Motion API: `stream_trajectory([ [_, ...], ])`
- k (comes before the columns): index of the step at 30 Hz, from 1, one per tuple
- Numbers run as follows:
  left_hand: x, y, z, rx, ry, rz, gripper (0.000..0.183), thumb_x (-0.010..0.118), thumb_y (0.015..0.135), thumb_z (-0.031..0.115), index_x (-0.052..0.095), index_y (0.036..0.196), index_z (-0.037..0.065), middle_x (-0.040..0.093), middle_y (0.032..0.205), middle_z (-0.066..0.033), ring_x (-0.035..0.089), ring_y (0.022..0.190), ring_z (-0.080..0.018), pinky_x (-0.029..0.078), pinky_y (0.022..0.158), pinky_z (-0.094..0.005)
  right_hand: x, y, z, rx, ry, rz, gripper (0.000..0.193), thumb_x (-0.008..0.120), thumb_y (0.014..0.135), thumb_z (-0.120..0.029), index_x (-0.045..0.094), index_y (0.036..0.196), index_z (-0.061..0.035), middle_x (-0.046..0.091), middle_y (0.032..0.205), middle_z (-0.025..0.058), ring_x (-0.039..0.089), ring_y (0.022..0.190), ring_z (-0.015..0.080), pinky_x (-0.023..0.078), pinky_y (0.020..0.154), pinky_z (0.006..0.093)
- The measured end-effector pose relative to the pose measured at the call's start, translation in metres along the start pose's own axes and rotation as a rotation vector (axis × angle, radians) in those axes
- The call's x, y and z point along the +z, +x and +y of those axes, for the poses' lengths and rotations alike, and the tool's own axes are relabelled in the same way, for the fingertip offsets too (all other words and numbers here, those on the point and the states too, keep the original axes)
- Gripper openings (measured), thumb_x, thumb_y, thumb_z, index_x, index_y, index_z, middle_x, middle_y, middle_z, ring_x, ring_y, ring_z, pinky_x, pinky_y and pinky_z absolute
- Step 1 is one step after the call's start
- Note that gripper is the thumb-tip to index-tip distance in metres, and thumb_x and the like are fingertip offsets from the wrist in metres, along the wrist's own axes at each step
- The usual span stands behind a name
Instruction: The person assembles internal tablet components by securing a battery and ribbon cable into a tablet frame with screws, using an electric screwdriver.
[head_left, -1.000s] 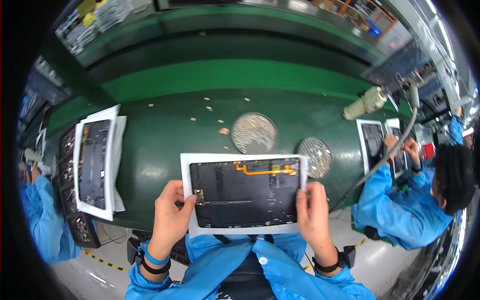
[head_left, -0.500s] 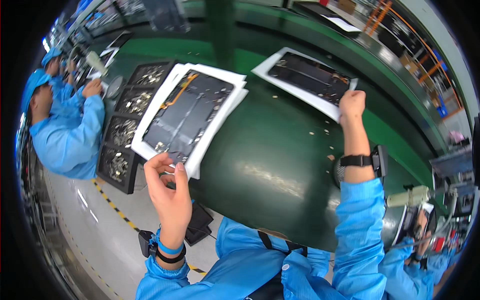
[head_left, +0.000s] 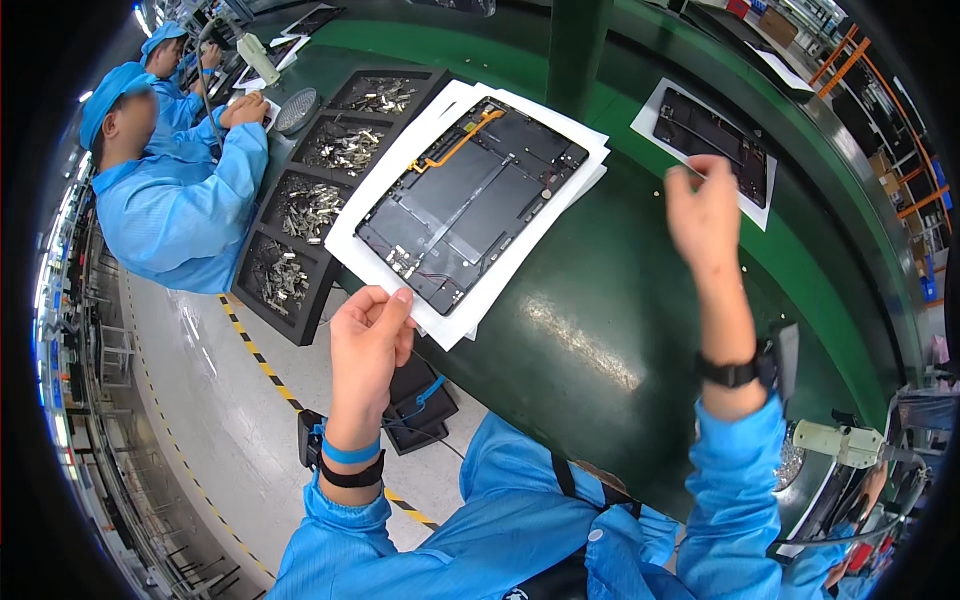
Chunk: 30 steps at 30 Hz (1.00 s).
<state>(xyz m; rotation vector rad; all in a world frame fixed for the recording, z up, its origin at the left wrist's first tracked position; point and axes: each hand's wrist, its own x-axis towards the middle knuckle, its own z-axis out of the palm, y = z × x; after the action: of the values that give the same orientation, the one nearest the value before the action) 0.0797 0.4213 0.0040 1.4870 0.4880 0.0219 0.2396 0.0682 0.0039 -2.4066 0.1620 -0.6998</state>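
Note:
A black tablet housing (head_left: 470, 205) with an orange ribbon cable lies on stacked white paper sheets (head_left: 590, 165) in front of me. At the near corner of this stack, my left hand (head_left: 370, 340) pinches the paper edge between thumb and finger. A second dark tablet housing (head_left: 705, 135) rests on its own white sheet (head_left: 648, 112) at the far right. My right hand (head_left: 705, 215) hovers at the near edge of that sheet, fingers bent and apart; it is slightly blurred and nothing shows in it.
Left of the stack stands a black compartment tray (head_left: 325, 255) holding many small metal parts. Beyond it a co-worker in blue (head_left: 185, 195) sits at the green table (head_left: 560, 370). A green post (head_left: 580, 60) rises at the back. A pale lamp-like fixture (head_left: 840, 440) stands at the right.
The second housing on its sheet has moved off toward the far right, and my right hand has let go and drawn back from it. My left hand's fingers have closed on the paper corner.

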Motion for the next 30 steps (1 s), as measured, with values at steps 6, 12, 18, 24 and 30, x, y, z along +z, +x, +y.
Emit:
stream_trajectory([
  [6,0.008,-0.002,0.011,0.245,0.186,0.02,0.013,0.069,0.103,0.012,0.067,0.091,0.006,0.058,0.078,0.009,0.047,0.076,0.001,0.035,0.067,-0.0202,-0.027,-0.108,-0.076,-0.11,0.363,-0.268,0.016,0.068,0.095,-0.01,0.061,0.107,-0.0027,0.059,0.1,0.0165,0.066,0.09,0.0329,0.054,0.08,0.0451],
  [12,0.029,0.0,0.015,0.159,-0.353,-0.038,0.018,0.062,0.105,0.009,0.062,0.12,0.0,0.069,0.117,-0.0068,0.069,0.108,-0.0162,0.056,0.1,-0.0335,-0.052,-0.172,-0.075,-0.033,0.557,-0.562,0.012,0.067,0.097,-0.007,0.059,0.105,-0.0038,0.062,0.098,0.0148,0.072,0.085,0.03,0.057,0.073,0.0425],
  [18,0.039,-0.006,0.014,0.098,-0.338,-0.099,0.026,0.069,0.1,0.005,0.061,0.124,0.0,0.07,0.118,-0.0079,0.071,0.108,-0.0197,0.06,0.102,-0.0415,-0.108,-0.225,-0.04,0.068,0.525,-0.712,0.01,0.067,0.098,-0.006,0.059,0.105,-0.0042,0.063,0.098,0.0118,0.074,0.083,0.0269,0.058,0.071,0.0397],
  [24,0.06,-0.056,0.03,0.057,-0.317,-0.215,0.028,0.07,0.1,0.011,0.064,0.126,0.002,0.072,0.117,-0.0054,0.07,0.106,-0.0168,0.058,0.094,-0.0332,-0.166,-0.246,-0.021,0.166,0.472,-0.586,0.011,0.069,0.097,-0.005,0.063,0.105,-0.0028,0.065,0.096,0.0111,0.073,0.08,0.0248,0.058,0.069,0.0367],
  [30,0.07,-0.092,0.021,0.072,-0.096,-0.566,0.05,0.074,0.094,0.008,0.055,0.139,-0.006,0.071,0.12,-0.0069,0.068,0.098,-0.0128,0.053,0.093,-0.0287,-0.255,-0.248,-0.002,0.055,0.58,-0.827,0.014,0.07,0.098,-0.008,0.061,0.107,-0.0032,0.063,0.1,0.0116,0.071,0.087,0.0292,0.056,0.071,0.0409],
])
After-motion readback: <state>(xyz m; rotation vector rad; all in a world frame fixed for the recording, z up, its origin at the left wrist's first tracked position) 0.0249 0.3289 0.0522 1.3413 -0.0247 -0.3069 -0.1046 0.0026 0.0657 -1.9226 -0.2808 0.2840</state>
